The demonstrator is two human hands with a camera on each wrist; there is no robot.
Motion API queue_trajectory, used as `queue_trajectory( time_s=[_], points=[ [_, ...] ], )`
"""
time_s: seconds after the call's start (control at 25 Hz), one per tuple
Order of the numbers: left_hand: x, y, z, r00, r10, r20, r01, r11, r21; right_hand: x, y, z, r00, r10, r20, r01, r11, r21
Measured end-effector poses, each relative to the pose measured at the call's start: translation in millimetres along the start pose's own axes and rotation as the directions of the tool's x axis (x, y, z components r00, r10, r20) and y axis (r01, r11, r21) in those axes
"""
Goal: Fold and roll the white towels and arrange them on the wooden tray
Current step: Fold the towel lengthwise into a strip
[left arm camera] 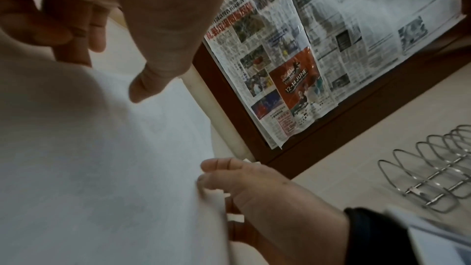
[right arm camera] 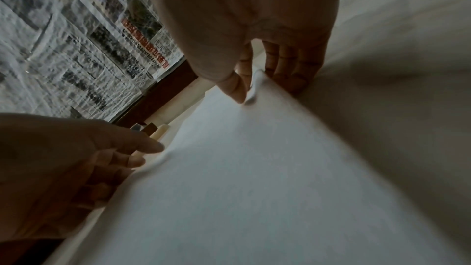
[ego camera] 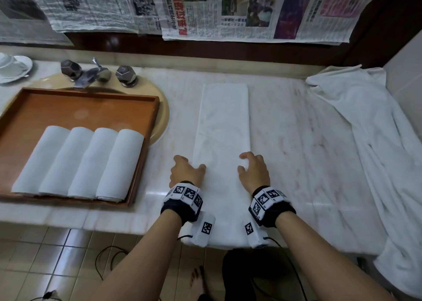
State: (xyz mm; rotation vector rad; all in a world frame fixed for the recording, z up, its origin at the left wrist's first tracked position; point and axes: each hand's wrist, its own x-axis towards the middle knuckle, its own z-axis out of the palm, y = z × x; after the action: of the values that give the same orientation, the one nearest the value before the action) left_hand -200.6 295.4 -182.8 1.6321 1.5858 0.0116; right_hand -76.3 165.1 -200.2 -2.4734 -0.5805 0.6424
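Dim wrist views, blurred; head view brighter

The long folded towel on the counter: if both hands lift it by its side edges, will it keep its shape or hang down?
The folded towel would probably sag, since it is thin cloth lying flat on the marble counter. Its folds might open, because nothing holds the layers together. It looks light: the right hand lifts its edge with a pinch, as the right wrist view shows.

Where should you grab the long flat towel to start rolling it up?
Probably the short near end of the folded towel, one corner per hand, coming from the counter's front edge. It lies as a long narrow strip running away from the person, and the left hand and right hand already sit at its two long edges.
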Motion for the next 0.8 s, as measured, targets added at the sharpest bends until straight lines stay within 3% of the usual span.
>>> queue_trajectory(
  time_s=[0.24, 0.4, 0.48, 0.56, 0.6, 0.64, 0.68, 0.72, 0.76, 0.8],
  points=[
    [17, 26, 10, 0.998, -0.001, -0.068, -0.001, 1.000, -0.028, 36, -11, -6, 1.000, 0.013, -0.002, -0.013, 0.999, -0.034],
    [34, 40, 12, 0.991, 0.019, -0.130, -0.031, 0.995, -0.097, 59, -15, -8, 0.999, -0.038, 0.006, 0.038, 0.998, -0.058],
    [37, 42, 13, 0.992, 0.023, -0.121, -0.028, 0.999, -0.039, 67, -14, -12, 0.997, -0.080, 0.008, 0.080, 0.990, -0.118],
    [36, 48, 22, 0.977, 0.121, -0.175, -0.101, 0.987, 0.121, 74, -15, -14, 0.989, -0.145, -0.002, 0.139, 0.954, -0.267],
    [34, 53, 31, 0.949, 0.254, -0.184, -0.209, 0.950, 0.232, 78, -15, -14, 0.983, -0.182, 0.020, 0.178, 0.917, -0.358],
    [32, 59, 42, 0.904, 0.416, -0.102, -0.360, 0.868, 0.343, 82, -15, -14, 0.975, -0.209, 0.077, 0.222, 0.876, -0.429],
    [30, 61, 55, 0.836, 0.544, 0.068, -0.520, 0.748, 0.411, 85, -14, -15, 0.964, -0.218, 0.154, 0.265, 0.845, -0.465],
    [32, 61, 64, 0.779, 0.586, 0.224, -0.620, 0.661, 0.424, 88, -14, -16, 0.951, -0.215, 0.223, 0.299, 0.825, -0.479],
    [37, 58, 67, 0.770, 0.559, 0.309, -0.637, 0.642, 0.426, 90, -12, -16, 0.942, -0.214, 0.260, 0.319, 0.815, -0.484],
    [44, 54, 69, 0.824, 0.480, 0.300, -0.566, 0.708, 0.422, 90, -9, -17, 0.939, -0.219, 0.266, 0.327, 0.806, -0.492]
  ],
)
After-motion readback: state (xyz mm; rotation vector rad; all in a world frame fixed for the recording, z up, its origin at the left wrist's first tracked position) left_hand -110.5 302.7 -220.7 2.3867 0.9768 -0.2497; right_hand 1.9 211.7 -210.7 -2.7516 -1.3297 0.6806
